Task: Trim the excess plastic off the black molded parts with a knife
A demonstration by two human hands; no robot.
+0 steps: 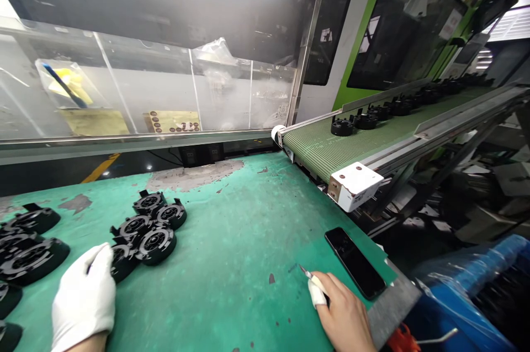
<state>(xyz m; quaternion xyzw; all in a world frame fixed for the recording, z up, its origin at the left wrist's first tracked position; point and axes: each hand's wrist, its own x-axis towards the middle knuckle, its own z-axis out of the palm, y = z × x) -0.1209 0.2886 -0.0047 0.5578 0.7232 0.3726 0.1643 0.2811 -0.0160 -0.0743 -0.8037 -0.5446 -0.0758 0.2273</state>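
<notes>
My left hand (pixel 85 291), in a white glove, is closed at the left of the table, its fingertips on the edge of a black round plastic part (pixel 123 262). That part is the nearest of a cluster of several like it, including one (pixel 156 244) beside it; the exact grip is hidden by the glove. Low on the right, my bare right hand (pixel 342 308) is wrapped round a craft knife (pixel 305 272), its small blade pointing up and left. A white covering (pixel 317 291) is on one finger or the thumb.
More black round parts (pixel 31 258) lie at the left edge. A phone (pixel 355 262) rests beside my right hand on the green table (pixel 223 285). Beyond, a green conveyor belt (pixel 323 147) carries several similar parts (pixel 343 125). A blue plastic-lined container (pixel 476 280) stands at the lower right.
</notes>
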